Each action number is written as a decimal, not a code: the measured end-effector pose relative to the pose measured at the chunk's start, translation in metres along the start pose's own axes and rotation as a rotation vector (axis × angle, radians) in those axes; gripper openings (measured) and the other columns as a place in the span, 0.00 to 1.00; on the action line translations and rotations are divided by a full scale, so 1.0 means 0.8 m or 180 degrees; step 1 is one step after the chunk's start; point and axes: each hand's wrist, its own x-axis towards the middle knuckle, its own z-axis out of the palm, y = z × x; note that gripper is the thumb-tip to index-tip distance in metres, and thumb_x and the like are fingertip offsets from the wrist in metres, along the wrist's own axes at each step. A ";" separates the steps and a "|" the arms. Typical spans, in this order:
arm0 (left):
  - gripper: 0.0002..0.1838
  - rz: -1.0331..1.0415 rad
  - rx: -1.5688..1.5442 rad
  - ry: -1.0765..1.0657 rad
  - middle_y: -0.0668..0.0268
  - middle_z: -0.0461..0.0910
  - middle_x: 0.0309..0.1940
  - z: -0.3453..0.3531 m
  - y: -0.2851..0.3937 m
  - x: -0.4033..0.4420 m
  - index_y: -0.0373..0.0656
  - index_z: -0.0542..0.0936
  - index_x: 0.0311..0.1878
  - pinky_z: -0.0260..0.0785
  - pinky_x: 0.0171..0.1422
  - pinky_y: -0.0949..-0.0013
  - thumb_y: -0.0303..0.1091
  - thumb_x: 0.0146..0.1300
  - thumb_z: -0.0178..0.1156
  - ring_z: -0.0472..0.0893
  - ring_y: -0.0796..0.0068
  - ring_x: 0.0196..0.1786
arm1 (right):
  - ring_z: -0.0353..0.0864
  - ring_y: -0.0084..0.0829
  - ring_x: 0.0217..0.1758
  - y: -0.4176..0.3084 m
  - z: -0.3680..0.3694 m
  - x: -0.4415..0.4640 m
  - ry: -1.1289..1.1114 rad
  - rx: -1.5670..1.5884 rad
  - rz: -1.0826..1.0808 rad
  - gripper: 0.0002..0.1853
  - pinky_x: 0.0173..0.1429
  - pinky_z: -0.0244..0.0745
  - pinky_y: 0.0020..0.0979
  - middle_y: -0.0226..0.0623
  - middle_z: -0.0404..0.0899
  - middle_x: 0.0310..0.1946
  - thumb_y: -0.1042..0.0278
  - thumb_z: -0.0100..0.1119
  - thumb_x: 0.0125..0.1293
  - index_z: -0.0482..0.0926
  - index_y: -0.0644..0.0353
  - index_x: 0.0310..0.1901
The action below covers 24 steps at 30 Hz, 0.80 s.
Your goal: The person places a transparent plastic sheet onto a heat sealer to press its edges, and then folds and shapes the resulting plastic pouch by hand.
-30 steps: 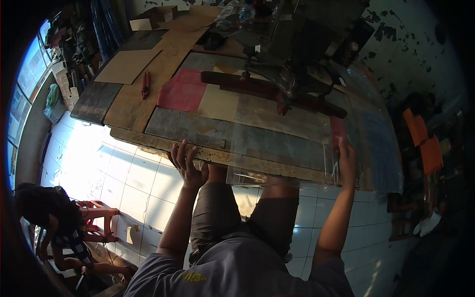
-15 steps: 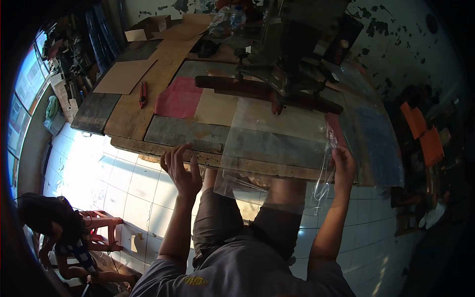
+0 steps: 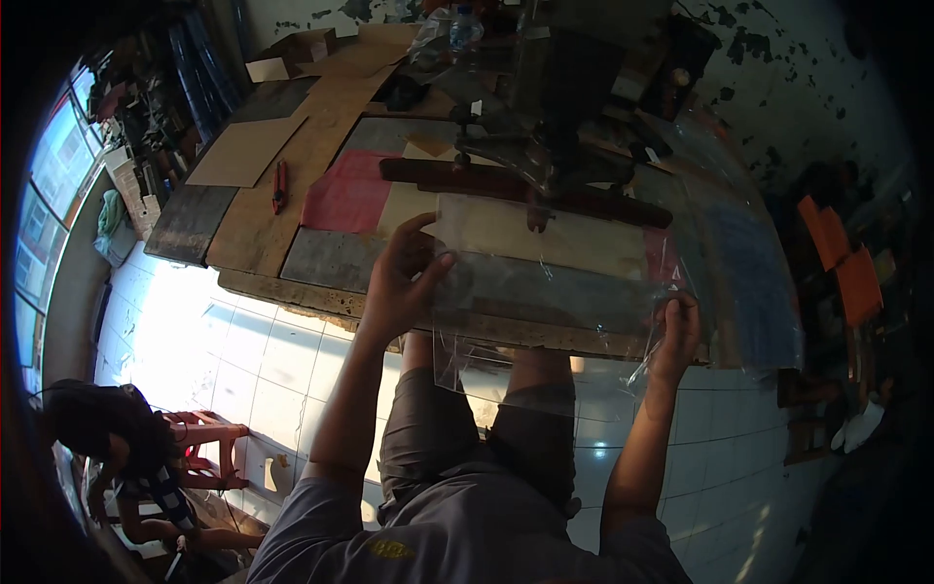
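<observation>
A clear plastic sheet (image 3: pixel 545 282) hangs over the front edge of the workbench, loosely creased along its right side. My right hand (image 3: pixel 675 336) is closed on the sheet's right edge, fingers curled in a pinch. At the sheet's upper left edge is my left hand (image 3: pixel 404 277), thumb and index finger apart and overlapping the plastic. Through the sheet I see a cream panel (image 3: pixel 545 238) lying on the bench, with a pink-red piece (image 3: pixel 350 190) at its left and another pink-red piece (image 3: pixel 662 255) at its right. A dark red bar (image 3: pixel 525 190) of a press-like machine is over the panel.
A red cutter (image 3: pixel 280 187) lies on the wooden bench (image 3: pixel 258 229) beside a cardboard piece (image 3: pixel 245 152). Clear and bluish sheets (image 3: pixel 744 282) drape at the right. A person (image 3: pixel 107 448) is by a pink-red stool (image 3: pixel 209 448) at lower left.
My left hand has moved up and right from the bench's front edge to the plastic sheet's left edge. The sheet is spread flatter; my right hand keeps its edge.
</observation>
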 end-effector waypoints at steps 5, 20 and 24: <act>0.31 0.0163 -0.0268 0.0130 0.71 0.78 0.44 -0.009 -0.023 -0.003 0.43 0.73 0.74 0.74 0.50 0.77 0.26 0.70 0.71 0.81 0.85 0.45 | 0.74 0.17 0.37 -0.003 0.011 -0.002 -0.0120 -0.0213 0.0331 0.16 0.45 0.73 0.24 0.24 0.77 0.32 0.56 0.64 0.79 0.81 0.62 0.54; 0.33 0.0108 -0.0299 0.0234 0.68 0.83 0.43 -0.007 -0.018 -0.010 0.43 0.73 0.76 0.76 0.53 0.75 0.26 0.69 0.71 0.84 0.83 0.45 | 0.73 0.14 0.36 -0.004 0.016 -0.006 0.0068 -0.0664 0.0418 0.15 0.43 0.72 0.22 0.22 0.76 0.34 0.58 0.62 0.79 0.82 0.62 0.55; 0.33 0.0090 -0.0271 0.0240 0.68 0.84 0.44 -0.010 -0.024 -0.011 0.43 0.73 0.76 0.76 0.53 0.75 0.27 0.69 0.71 0.84 0.83 0.45 | 0.72 0.14 0.36 -0.011 0.023 -0.006 0.0072 -0.0805 0.0476 0.14 0.41 0.72 0.21 0.22 0.77 0.33 0.59 0.61 0.80 0.83 0.62 0.54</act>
